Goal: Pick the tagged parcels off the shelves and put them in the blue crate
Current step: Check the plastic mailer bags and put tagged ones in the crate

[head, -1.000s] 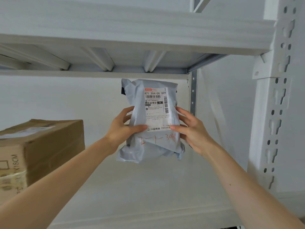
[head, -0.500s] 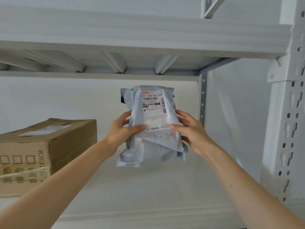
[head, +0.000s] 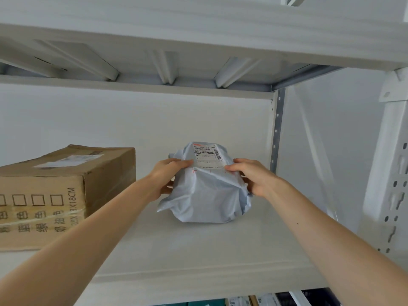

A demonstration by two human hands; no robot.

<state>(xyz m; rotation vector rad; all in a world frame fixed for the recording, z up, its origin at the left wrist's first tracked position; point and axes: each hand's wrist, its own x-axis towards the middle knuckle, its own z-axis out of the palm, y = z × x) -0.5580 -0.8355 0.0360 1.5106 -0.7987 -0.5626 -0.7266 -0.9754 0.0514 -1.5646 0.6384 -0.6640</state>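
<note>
Lowered from mid-air, the grey parcel (head: 205, 195) now rests on the shelf board (head: 198, 250), and its shipping label (head: 206, 155) is tipped back to face upward (earlier it faced the camera). Both hands clasp it. The left hand (head: 167, 177) wraps its left side, and the right hand (head: 254, 177) curls round its right side with the thumb at the label's lower corner. A cardboard box (head: 66, 184) stands left of the grip, a perforated rack post (head: 393, 173) rises to the right, and the upper shelf (head: 198, 40) runs above.
</note>
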